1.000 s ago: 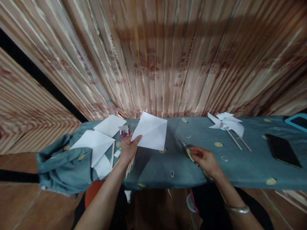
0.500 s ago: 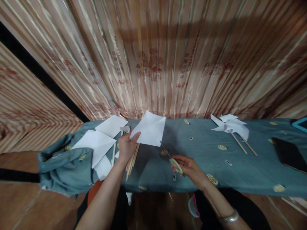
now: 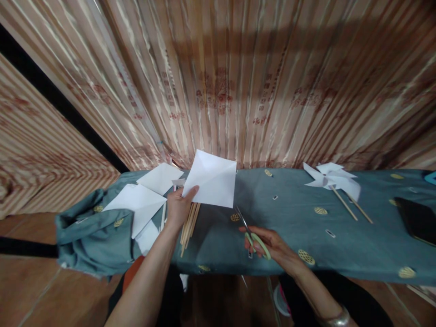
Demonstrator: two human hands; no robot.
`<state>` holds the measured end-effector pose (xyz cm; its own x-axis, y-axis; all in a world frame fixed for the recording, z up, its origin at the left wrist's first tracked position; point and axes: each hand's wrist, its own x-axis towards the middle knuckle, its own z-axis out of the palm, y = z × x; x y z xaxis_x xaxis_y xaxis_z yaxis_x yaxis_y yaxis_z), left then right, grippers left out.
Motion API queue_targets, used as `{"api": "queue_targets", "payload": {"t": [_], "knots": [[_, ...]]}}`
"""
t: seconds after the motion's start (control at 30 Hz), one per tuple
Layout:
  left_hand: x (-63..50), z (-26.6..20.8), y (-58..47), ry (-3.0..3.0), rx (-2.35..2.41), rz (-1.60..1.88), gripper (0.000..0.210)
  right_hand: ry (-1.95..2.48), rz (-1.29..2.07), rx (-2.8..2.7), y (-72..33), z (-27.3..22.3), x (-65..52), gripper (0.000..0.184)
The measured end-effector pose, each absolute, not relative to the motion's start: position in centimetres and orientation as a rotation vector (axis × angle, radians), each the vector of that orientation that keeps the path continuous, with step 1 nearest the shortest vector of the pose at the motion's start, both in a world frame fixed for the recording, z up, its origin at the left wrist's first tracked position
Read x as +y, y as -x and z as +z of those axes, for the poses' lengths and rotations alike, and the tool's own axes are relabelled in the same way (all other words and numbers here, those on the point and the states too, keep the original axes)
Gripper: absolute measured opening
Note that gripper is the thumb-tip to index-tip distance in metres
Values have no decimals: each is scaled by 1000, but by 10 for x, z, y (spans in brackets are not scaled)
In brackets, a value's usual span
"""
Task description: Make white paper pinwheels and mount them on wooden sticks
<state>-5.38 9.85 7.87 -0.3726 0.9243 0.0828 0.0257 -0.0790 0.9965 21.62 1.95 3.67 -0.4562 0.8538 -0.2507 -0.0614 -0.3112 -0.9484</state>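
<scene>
My left grip pinches the white sheet by its near-left corner; my right grip is wrapped around green-handled scissors. Wooden sticks lie just beside my left grip, pinwheels well right of my right grip.

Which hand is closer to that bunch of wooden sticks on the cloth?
The left hand: it holds a white sheet just by the far ends of the wooden sticks. The right hand, holding scissors, is farther away, to their right.
</scene>
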Motion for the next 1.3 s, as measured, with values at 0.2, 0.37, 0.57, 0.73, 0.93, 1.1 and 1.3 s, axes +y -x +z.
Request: {"api": "queue_targets", "payload": {"t": [0.2, 0.37, 0.57, 0.73, 0.93, 1.1, 1.3], "knots": [[98, 77, 47, -1099, 1441, 1491, 45, 1008, 1817, -1265, -217, 21, 20, 68], [97, 73, 44, -1150, 1459, 1441, 38, 1008, 1806, -1249, -218, 18, 19, 67], [96, 71, 39, -1166, 1427, 1421, 36, 1015, 1826, -1245, -216, 29, 20, 65], [95, 70, 36, -1174, 1444, 1391, 34, 1040, 1873, -1234, -216, 40, 22, 65], [93, 70, 32, -1186, 1424, 1395, 32, 1052, 1880, -1238, -216, 41, 22, 67], [92, 71, 32, -1189, 1401, 1408, 35, 1047, 1864, -1276, -218, 42, 23, 65], [92, 72, 33, -1190, 1409, 1397, 35, 1051, 1833, -1295, -220, 38, 21, 64]]}}
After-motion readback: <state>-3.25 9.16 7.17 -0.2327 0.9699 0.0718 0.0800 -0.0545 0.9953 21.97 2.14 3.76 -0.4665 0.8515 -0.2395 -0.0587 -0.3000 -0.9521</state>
